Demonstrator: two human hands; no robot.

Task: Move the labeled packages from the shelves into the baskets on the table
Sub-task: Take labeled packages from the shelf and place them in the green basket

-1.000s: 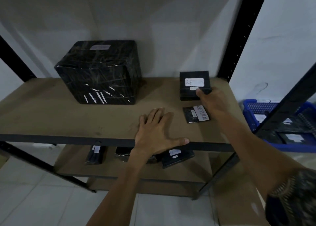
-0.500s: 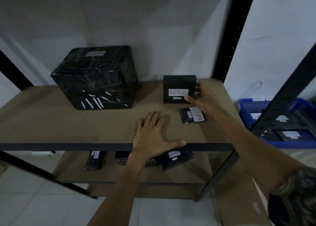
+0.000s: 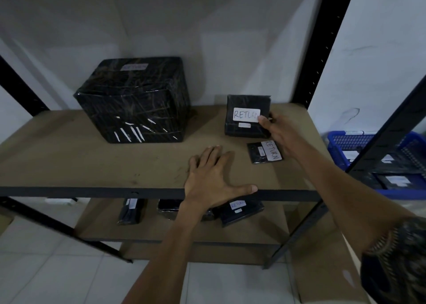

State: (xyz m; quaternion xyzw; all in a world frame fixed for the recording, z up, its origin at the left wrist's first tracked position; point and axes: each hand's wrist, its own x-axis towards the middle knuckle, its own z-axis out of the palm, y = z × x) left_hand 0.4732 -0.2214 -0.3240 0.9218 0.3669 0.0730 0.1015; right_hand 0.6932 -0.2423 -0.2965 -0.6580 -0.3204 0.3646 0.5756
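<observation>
A small black box (image 3: 244,105) with a white RETURN label stands tilted up on the brown shelf (image 3: 69,161), its labelled face toward me. My right hand (image 3: 280,131) grips its right side, thumb on the label. Just in front lies a flat black packet (image 3: 255,152) also marked RETURN. My left hand (image 3: 212,179) rests flat, fingers spread, on the shelf's front edge. A large black wrapped box (image 3: 133,101) with a faint label sits at the back left.
The lower shelf (image 3: 184,230) holds three black labelled packages (image 3: 239,209). A blue basket (image 3: 345,147) with dark packages stands at the right, behind a black upright post (image 3: 322,45). A white wall backs the shelves; pale floor tiles lie below.
My right hand closed on the small box and tipped it upright, so its RETURN label now faces me. The left hand stayed planted on the shelf edge.
</observation>
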